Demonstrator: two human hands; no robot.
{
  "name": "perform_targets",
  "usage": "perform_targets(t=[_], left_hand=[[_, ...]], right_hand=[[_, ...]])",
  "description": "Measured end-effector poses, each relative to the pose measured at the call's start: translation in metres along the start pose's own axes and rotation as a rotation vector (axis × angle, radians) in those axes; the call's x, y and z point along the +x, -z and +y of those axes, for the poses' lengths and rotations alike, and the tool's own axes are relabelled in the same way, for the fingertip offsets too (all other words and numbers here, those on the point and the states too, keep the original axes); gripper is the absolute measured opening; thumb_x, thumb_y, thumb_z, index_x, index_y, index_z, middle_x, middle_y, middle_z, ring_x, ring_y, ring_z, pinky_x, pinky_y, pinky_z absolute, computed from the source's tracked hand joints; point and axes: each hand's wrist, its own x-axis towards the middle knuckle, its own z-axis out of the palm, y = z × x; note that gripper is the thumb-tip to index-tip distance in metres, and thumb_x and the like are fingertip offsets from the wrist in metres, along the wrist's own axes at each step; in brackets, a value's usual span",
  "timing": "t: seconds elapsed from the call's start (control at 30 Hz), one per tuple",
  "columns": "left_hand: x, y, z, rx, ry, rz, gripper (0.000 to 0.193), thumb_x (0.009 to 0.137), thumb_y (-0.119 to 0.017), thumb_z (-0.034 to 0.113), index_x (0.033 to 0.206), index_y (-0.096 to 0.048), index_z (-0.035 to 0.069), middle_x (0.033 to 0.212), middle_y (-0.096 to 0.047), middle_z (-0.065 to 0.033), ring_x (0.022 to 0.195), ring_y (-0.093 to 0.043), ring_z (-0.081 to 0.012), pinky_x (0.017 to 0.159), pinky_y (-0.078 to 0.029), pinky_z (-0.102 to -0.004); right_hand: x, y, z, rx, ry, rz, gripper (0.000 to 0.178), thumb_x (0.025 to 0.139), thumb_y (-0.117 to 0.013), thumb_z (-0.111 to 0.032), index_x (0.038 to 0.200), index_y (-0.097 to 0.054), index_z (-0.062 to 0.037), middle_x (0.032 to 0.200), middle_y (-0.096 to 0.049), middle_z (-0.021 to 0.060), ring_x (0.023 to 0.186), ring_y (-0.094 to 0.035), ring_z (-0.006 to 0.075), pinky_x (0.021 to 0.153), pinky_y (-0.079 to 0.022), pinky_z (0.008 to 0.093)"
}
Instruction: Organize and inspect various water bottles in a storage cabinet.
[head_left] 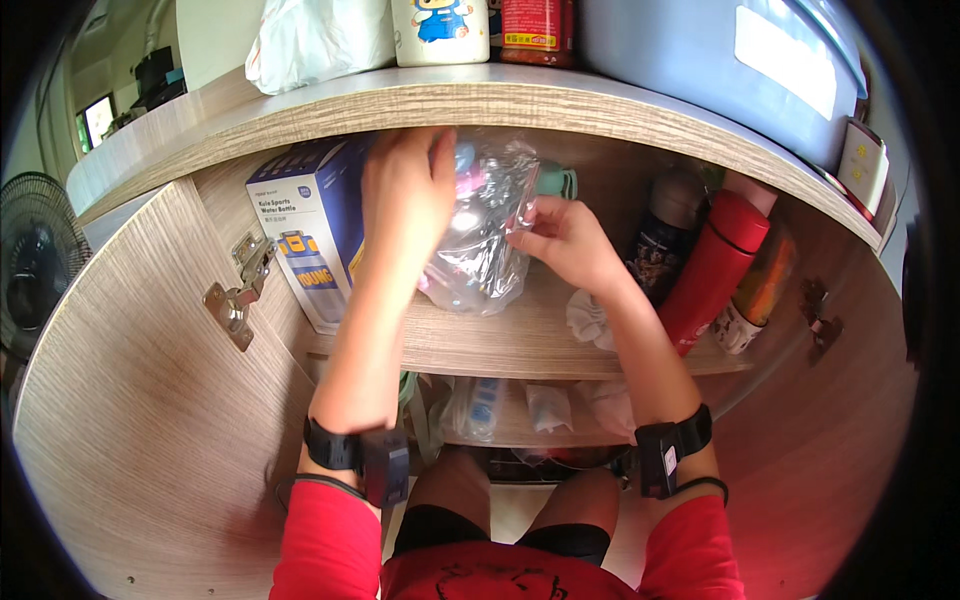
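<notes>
Inside the open cupboard, a crinkled clear plastic bag [478,245] stands on the upper inner shelf, with a see-through bottle-like shape and bits of pink and blue showing through it. My left hand [405,190] is closed at the bag's upper left side, its fingertips partly hidden. On the other side, my right hand [570,240] pinches the bag's right edge between thumb and fingers. Just behind that hand shows a green bottle lid with a loop [556,181]. A blue and white bottle box [310,230] stands left of my left forearm.
A red flask [715,270] and a dark bottle [665,240] lean at the right, beside a patterned cup [738,328]. Crumpled white cloth [590,320] lies near my right forearm. The countertop [400,95] overhangs my hands, carrying a blue bin [690,70]. Hinged doors [150,400] flank me.
</notes>
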Motion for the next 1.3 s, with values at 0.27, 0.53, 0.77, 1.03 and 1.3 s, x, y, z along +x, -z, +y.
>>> perform_targets(t=[0.27,0.53,0.77,1.03,1.3], left_hand=[[-0.037,0.018,0.004,-0.053,0.142,-0.283,0.057,0.064,-0.074,0.014,0.116,-0.05,0.006,0.107,-0.053,-0.0147,0.101,-0.054,-0.0325,0.082,-0.046,-0.0374],[-0.039,0.026,0.021,-0.012,0.164,-0.181,0.053,0.067,-0.074,0.022,0.115,-0.054,0.011,0.082,-0.053,-0.008,0.067,-0.056,-0.0238,0.061,-0.047,-0.0359],[-0.036,0.018,0.022,-0.011,0.29,-0.261,0.046,0.069,-0.072,0.024,0.11,-0.059,0.008,0.062,-0.052,-0.0071,0.058,-0.056,-0.0234,0.055,-0.045,-0.0336],[-0.012,0.052,0.005,0.077,-0.032,-0.444,0.032,0.073,-0.07,0.021,0.096,-0.06,0.001,0.076,-0.058,-0.0139,0.072,-0.058,-0.0282,0.065,-0.045,-0.0342],[0.008,0.057,0.015,0.267,0.136,-0.591,0.019,0.078,-0.06,0.011,0.093,-0.055,0.0,0.055,-0.051,-0.0078,0.042,-0.05,-0.0165,0.042,-0.041,-0.0304]], right_hand=[[-0.041,-0.015,-0.018,-0.412,0.167,0.23,0.011,0.075,-0.062,-0.008,0.084,-0.057,-0.0024,0.07,-0.059,0.0148,0.062,-0.06,0.029,0.055,-0.047,0.0355],[-0.052,-0.012,-0.017,-0.199,0.088,0.228,0.014,0.077,-0.061,-0.002,0.09,-0.056,-0.0006,0.081,-0.062,0.0136,0.07,-0.063,0.0232,0.061,-0.051,0.0315],[-0.046,-0.008,-0.012,0.0,0.061,0.246,0.012,0.08,-0.06,-0.001,0.09,-0.054,0.0038,0.083,-0.063,0.0106,0.076,-0.061,0.0149,0.065,-0.051,0.0281],[-0.007,0.002,-0.004,0.152,-0.037,0.114,0.015,0.079,-0.066,-0.007,0.086,-0.057,0.0036,0.068,-0.061,0.0057,0.059,-0.055,0.007,0.052,-0.045,0.0231],[-0.002,-0.018,-0.012,0.273,-0.078,0.049,0.016,0.079,-0.065,-0.007,0.089,-0.057,0.0021,0.081,-0.061,0.0046,0.074,-0.058,0.0099,0.059,-0.05,0.0237]])
